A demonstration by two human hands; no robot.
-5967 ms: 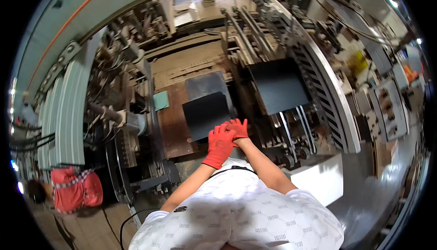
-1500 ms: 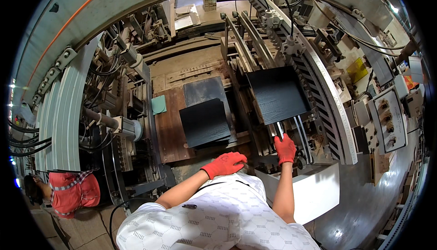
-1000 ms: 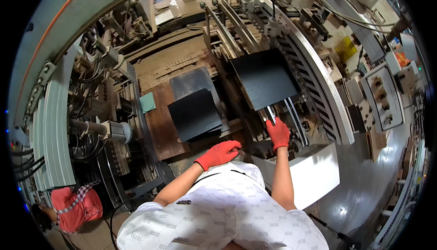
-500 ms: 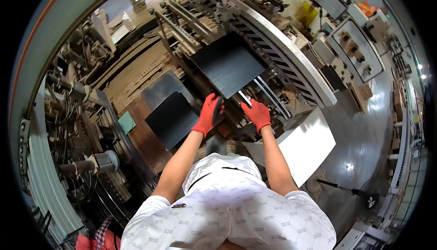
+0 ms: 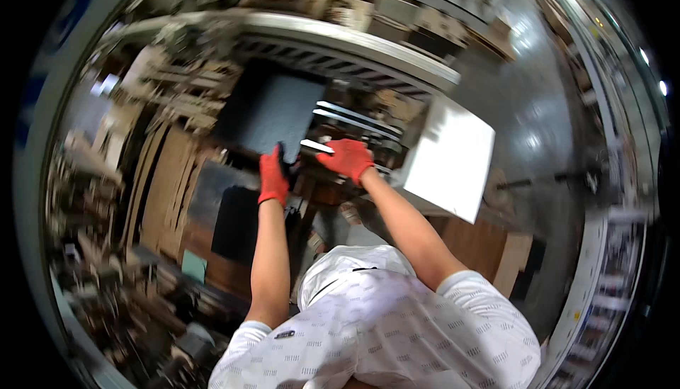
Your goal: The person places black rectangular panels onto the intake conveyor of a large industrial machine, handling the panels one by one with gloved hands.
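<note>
My left hand, in a red glove with a dark palm, is at the near edge of a black flat panel. Its fingers point away from me and look stretched out; blur hides whether they touch the edge. Also red-gloved, my right hand lies to the right, fingers reaching left beside the end of a pale bar. It looks open, with nothing visible in it. The panel rests on machine rails. A second black panel lies left of my left wrist, on a brown table.
A large white panel or box stands right of my right arm. Beyond the black panel runs a striped machine beam. Pale boards lie at the left, and a small green piece sits on the table's left edge.
The view has turned, so the machine and panels appear shifted left. My hands stay near the same panel's near side; the left appears closer to its edge. The picture is more blurred.
</note>
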